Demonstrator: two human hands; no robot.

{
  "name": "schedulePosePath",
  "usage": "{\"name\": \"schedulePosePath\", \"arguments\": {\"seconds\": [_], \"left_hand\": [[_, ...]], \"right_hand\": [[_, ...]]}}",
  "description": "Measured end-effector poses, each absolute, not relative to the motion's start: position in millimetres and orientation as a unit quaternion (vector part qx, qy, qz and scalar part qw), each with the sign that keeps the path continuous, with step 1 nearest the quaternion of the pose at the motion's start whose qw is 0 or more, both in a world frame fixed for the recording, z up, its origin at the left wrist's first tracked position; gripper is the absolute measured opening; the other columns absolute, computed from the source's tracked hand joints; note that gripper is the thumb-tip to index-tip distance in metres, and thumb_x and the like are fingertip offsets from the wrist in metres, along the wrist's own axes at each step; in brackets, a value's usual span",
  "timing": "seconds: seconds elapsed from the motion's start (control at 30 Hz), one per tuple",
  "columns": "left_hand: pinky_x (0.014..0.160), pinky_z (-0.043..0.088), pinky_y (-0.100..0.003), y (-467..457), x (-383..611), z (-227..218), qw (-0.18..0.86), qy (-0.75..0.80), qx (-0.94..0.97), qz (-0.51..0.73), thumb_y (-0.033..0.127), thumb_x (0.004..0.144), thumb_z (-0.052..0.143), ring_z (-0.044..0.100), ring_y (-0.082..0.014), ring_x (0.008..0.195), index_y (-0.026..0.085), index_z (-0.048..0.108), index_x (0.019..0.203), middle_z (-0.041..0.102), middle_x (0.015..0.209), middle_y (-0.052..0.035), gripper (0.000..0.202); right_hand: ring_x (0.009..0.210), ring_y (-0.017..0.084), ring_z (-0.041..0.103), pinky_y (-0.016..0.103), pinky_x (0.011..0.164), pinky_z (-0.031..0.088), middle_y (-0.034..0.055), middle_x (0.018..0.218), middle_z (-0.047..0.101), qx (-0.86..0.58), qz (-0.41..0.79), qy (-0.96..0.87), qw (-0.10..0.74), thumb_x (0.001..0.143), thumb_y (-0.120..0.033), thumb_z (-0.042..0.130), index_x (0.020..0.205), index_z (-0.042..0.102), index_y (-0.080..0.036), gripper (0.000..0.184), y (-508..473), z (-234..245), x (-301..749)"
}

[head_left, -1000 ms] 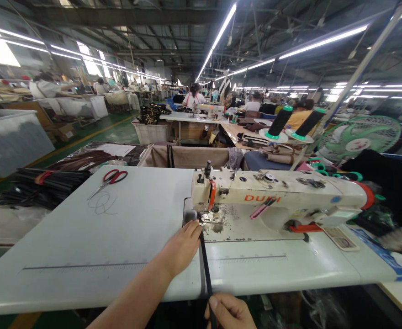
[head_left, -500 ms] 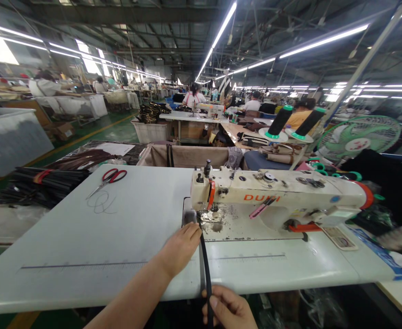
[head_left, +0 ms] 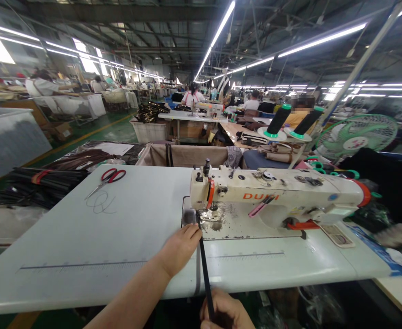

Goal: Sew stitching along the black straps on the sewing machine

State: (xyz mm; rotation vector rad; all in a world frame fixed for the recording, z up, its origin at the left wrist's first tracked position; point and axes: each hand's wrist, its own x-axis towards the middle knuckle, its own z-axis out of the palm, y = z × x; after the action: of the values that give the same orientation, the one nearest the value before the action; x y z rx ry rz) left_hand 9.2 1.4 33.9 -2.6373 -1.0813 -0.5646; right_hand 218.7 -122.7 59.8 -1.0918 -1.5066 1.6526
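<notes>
A narrow black strap runs from the table's front edge up to the presser foot of a white sewing machine. My left hand lies on the white table, fingers together, pressing against the strap's left side just before the needle. At the bottom edge my right hand is closed on the strap's near end, holding it taut.
Red-handled scissors and a loop of thread lie at the table's far left. Bundles of black straps are stacked to the left. Two thread cones and a green fan stand behind the machine. Other people work at far tables.
The strap has fed forward a little toward the needle. My right hand has shifted slightly up along it, and my left hand stays beside the presser foot.
</notes>
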Motion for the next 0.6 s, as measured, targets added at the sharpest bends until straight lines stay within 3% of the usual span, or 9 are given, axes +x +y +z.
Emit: {"name": "schedulePosePath", "arguments": {"seconds": [0.1,0.23,0.4,0.6], "left_hand": [[0.114,0.050,-0.038,1,10,33,0.128,-0.367,-0.902,-0.190,0.006,0.101,0.044,0.067,-0.0228,0.119,0.016,0.064,0.111,0.071,0.116,-0.0094,0.025],[0.114,0.050,-0.039,2,10,29,0.131,-0.369,-0.901,-0.187,0.007,0.102,0.045,0.066,-0.0240,0.121,0.015,0.065,0.111,0.071,0.119,-0.0103,0.023],[0.113,0.051,-0.041,2,9,25,0.120,-0.376,-0.899,-0.191,0.010,0.103,0.047,0.065,-0.0245,0.122,0.015,0.064,0.115,0.070,0.121,-0.0105,0.021],[0.114,0.051,-0.041,3,8,27,0.119,-0.367,-0.900,-0.201,0.011,0.103,0.048,0.065,-0.0244,0.122,0.015,0.065,0.114,0.070,0.119,-0.0100,0.020]], "right_hand": [[0.081,0.021,0.061,0.033,0.077,0.046,0.0071,0.083,0.070,-0.444,0.589,-0.588,0.333,0.082,-0.064,0.078,0.080,0.082,-0.019,0.045,-124,59,218],[0.066,0.016,0.064,0.028,0.065,0.047,0.0059,0.076,0.076,-0.462,0.662,-0.466,0.362,0.081,-0.069,0.077,0.100,0.078,-0.018,0.054,-129,49,212],[0.059,0.014,0.065,0.023,0.058,0.044,0.0037,0.065,0.074,-0.472,0.693,-0.408,0.361,0.077,-0.073,0.078,0.082,0.075,-0.016,0.058,-131,48,207],[0.059,0.015,0.064,0.024,0.058,0.041,0.0032,0.062,0.072,-0.490,0.688,-0.404,0.352,0.074,-0.077,0.078,0.076,0.077,-0.016,0.062,-133,53,207]]}}
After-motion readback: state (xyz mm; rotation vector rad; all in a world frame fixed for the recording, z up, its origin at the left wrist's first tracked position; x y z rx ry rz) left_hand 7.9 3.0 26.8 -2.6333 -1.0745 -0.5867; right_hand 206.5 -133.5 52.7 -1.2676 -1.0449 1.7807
